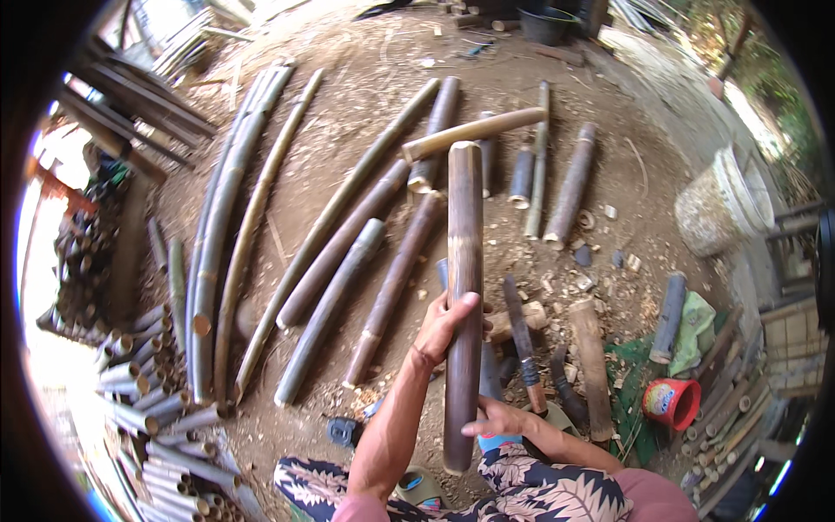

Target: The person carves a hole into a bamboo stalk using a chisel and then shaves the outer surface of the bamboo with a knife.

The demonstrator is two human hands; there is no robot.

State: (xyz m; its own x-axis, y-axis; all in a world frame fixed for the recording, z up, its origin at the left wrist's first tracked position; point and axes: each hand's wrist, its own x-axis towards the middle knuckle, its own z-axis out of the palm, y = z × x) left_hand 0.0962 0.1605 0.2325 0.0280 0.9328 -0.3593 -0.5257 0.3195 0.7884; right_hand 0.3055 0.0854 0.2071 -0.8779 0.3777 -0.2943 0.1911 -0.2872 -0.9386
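A dark brown bamboo piece (464,226) stands nearly upright in front of me, its pale cut end pointing away. My left hand (445,324) is wrapped round its middle, the thumb across the front. Lower down, my right hand (499,420) grips it near its bottom end, thumb on the surface and the other fingers partly hidden. Just right of the piece, a machete (519,326) with a wooden handle leans by a short log (515,322). A dark curved object (567,387) lies beside the handle.
Several bamboo poles (330,309) lie across the dirt floor among wood chips. Cut bamboo is stacked at the left (161,418) and right (731,418). A white bucket (718,204), a red container (670,403) and a wooden post (591,365) are on the right.
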